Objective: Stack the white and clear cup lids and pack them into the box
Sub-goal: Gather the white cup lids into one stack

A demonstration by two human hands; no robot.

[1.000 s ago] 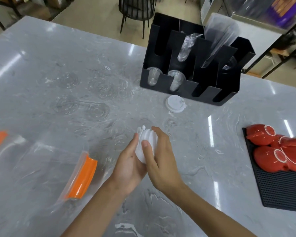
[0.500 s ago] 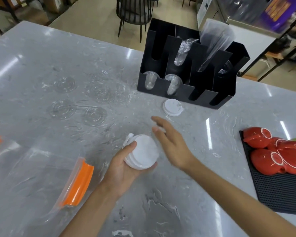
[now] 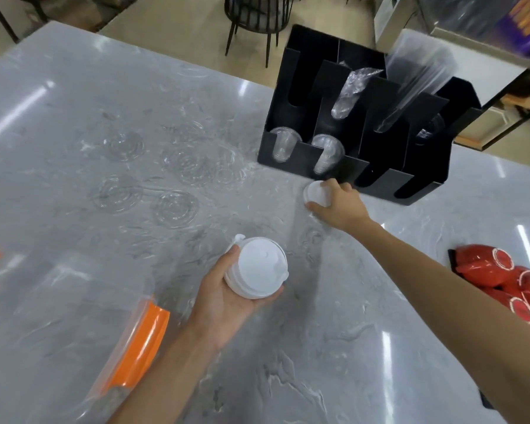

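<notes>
My left hand (image 3: 227, 296) holds a stack of white cup lids (image 3: 257, 270) above the grey marble table, thumb on its left side and fingers curled under it. My right hand (image 3: 338, 203) is stretched out to a single white lid (image 3: 315, 192) lying on the table just in front of the black organizer, with thumb and fingers curled around its edges. Several clear lids (image 3: 175, 206) lie flat on the table at the left. A clear plastic box with orange latches (image 3: 135, 341) sits at the lower left.
A black compartment organizer (image 3: 380, 166) with clear cups and plastic sleeves stands at the back of the table (image 3: 334, 347). Red cups (image 3: 520, 283) lie on a black mat at the right edge. Chairs and shelving stand beyond the table.
My right hand left the stack and reached forward to the single white lid by the organizer. My left hand kept the stack, turning its flat top towards me.
</notes>
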